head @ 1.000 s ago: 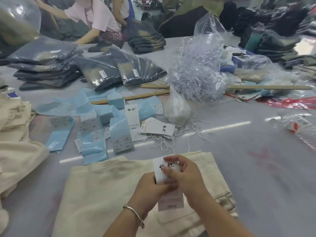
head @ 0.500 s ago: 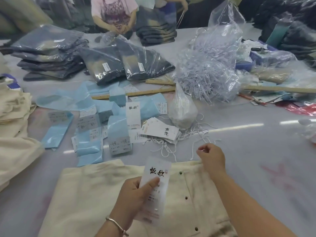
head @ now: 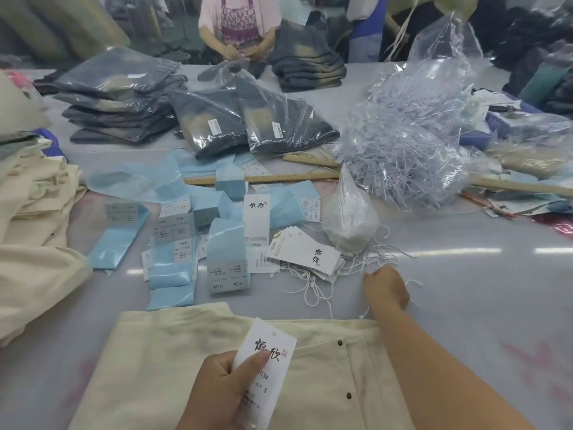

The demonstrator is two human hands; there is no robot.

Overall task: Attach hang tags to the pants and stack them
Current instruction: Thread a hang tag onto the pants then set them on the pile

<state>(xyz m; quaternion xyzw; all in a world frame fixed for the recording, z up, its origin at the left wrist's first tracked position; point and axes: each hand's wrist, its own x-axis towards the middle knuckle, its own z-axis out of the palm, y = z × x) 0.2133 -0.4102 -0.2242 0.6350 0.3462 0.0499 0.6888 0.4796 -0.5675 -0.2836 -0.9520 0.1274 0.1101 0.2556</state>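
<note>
Left hand: the left hand [head: 221, 389] grips a white rectangular paper hang tag with black brush lettering [head: 266, 364], thumb pressed across its printed face, holding it tilted above the near pants.
Right hand: the right hand [head: 386, 288] reaches out over the grey worktop [head: 465, 305] into the loose white strings [head: 313, 290] scattered there; its fingers curl down at the strands, but I cannot tell whether a string is actually caught between them.
Pants: the cream cotton pants with small dark studs [head: 173, 367] lie flat at the near edge, directly under the tag, with no tag fixed to them yet.
Stack: more folded cream pants [head: 34, 218] pile up at the left edge.
Tag supply: a fanned heap of white hang tags [head: 307, 252] sits just left of the right hand, with pale blue paper slips [head: 173, 265] further left and a knotted clear bag of white strings [head: 350, 212] just beyond.
Far side: bagged dark denim [head: 263, 122] and a clear sack of pale plastic fasteners [head: 412, 150].
Risk: the strings lie tangled, so a pull will likely drag several strands along, or shift the fanned tags touching them.
Risk: the tag is held mostly by the thumb, so it may slip or crease if the grip shifts while threading.
</note>
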